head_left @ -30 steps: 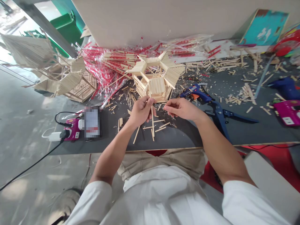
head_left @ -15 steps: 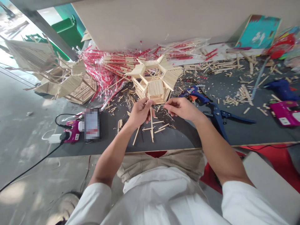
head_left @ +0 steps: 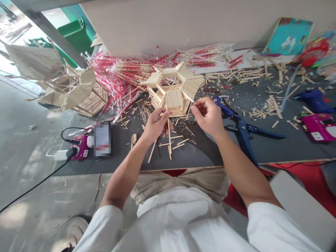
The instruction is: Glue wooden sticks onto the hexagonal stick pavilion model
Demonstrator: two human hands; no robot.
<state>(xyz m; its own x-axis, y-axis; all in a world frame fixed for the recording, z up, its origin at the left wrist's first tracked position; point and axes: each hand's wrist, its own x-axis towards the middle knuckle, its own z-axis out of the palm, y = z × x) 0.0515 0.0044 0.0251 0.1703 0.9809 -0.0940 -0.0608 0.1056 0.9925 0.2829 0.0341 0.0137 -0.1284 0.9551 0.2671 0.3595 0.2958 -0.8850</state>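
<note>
At the middle of the table stands a star-shaped model point(head_left: 174, 99) built of pale wooden sticks. My left hand point(head_left: 155, 125) is closed at its front edge, thumb and fingers pinching a long thin wooden stick point(head_left: 169, 134) that slants down toward me. Beside the model's right front corner is my right hand point(head_left: 210, 116), its fingertips pinched together. Whatever lies between those fingertips is too small to make out. Below my left hand lie several short cut sticks point(head_left: 180, 143). A blue glue gun point(head_left: 225, 107) lies just behind my right hand, partly covered by it.
Blue-handled cutters point(head_left: 244, 134) lie right of my right forearm. At left are a phone point(head_left: 103, 140) and a magenta power socket point(head_left: 81, 147). A larger stick model point(head_left: 76, 94) stands behind them. Bundled sticks in red-marked plastic point(head_left: 112, 77) and scattered offcuts point(head_left: 271, 106) line the back.
My right hand has moved up and slightly right, from the model's front edge to its right front corner. The left hand keeps its pinch on the stick, almost unmoved.
</note>
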